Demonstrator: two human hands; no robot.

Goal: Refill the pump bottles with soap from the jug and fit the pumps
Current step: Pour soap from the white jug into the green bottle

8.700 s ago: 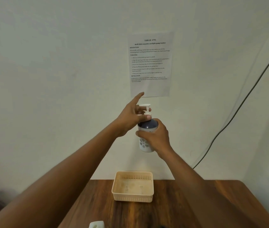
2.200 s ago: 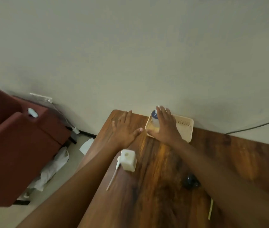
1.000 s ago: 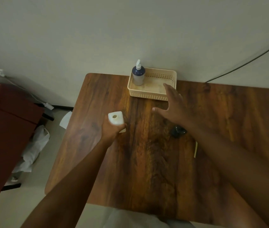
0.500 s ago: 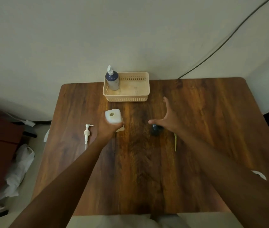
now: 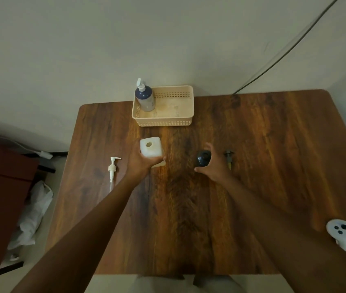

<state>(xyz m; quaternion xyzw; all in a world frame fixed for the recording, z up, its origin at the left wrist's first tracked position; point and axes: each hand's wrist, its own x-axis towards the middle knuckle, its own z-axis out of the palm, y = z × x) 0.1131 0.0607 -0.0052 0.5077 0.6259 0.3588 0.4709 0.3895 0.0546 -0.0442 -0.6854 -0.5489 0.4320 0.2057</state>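
Left hand (image 5: 141, 163): you grip white bottle (image 5: 151, 149), uncapped. Right hand (image 5: 212, 166): fingers spread beside dark bottle (image 5: 203, 158). One pumped bottle (image 5: 145, 98) in basket (image 5: 185, 121); two unfilled.

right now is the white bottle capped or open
Open: the white bottle in the left hand shows a bare round mouth; a white pump lies beside it.

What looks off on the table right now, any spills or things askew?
No spill shows. A white pump lies flat left of the open square bottle that the left hand grips; a darker pump lies flat right of the dark bottle. Only the bottle in the basket has its pump fitted.
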